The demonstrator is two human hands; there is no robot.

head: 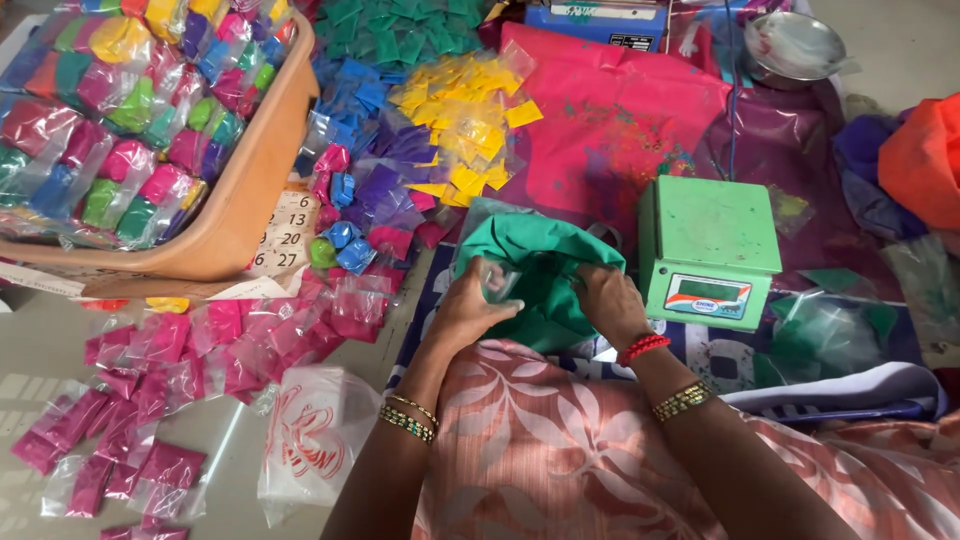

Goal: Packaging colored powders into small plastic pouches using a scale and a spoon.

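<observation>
1. Left hand (468, 308) is pinching a small clear pouch (497, 280) between its fingers, over the green bag (540, 268).
2. Right hand (610, 300) is resting on the green bag's mouth, fingers curled into its rim.
3. Green bag is lying in the lap, beside the green scale (708, 248).
4. Pink packets (150, 400) are lying on the floor at the left.

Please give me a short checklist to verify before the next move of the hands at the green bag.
1. Left hand holds a small clear packet: ok.
2. Right hand grips the green bag at its rim: ok.
3. Bag mouth open enough: cannot tell.
4. Green scale platform free of things: ok.
5. Scale display readable: cannot tell, too small.
6. Orange basket of filled packets stands apart from the hands: ok.
</observation>
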